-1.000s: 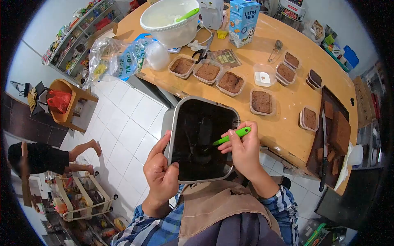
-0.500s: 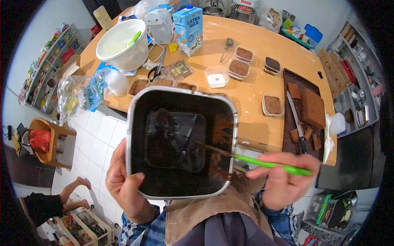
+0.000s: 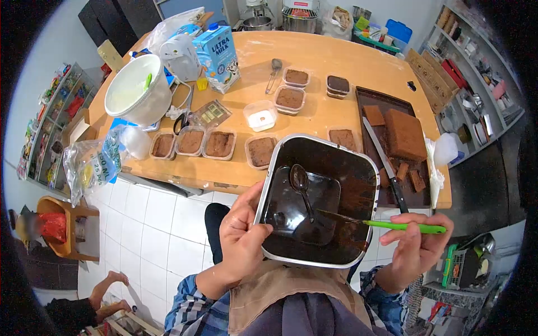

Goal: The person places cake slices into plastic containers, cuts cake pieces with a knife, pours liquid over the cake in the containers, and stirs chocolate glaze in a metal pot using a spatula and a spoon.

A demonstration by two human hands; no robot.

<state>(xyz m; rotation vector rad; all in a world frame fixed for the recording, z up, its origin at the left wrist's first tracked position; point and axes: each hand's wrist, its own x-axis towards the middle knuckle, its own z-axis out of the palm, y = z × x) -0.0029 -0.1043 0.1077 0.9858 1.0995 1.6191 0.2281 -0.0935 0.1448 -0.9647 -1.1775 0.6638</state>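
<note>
My left hand (image 3: 242,232) is closed on the left rim of a square metal pan (image 3: 361,190), thumb over the edge. The pan is tilted toward me in front of the table, with dark, glossy melted chocolate (image 3: 280,196) inside and brown smears on its right wall. A metal spoon (image 3: 300,180) coated in chocolate lies in it. Between the fingers of my right hand (image 3: 414,249) is a green-handled utensil (image 3: 400,226). Its thin, chocolate-covered end reaches over the right rim into the pan; the tip's shape is unclear.
Cake-filled plastic tubs (image 3: 219,144) line the table (image 3: 330,56). A tray (image 3: 367,98) at right holds chocolate cake (image 3: 404,134) and a long knife (image 3: 381,151). At left stand a white bowl (image 3: 137,106) and a milk carton (image 3: 217,59). Someone's bare legs (image 3: 109,294) show on the floor.
The pan and my left hand have shifted right in view, exposing the tubs at the table's front edge. Inside the pan, the spoon now shows clearly. The green-handled utensil stays in my right hand.
</note>
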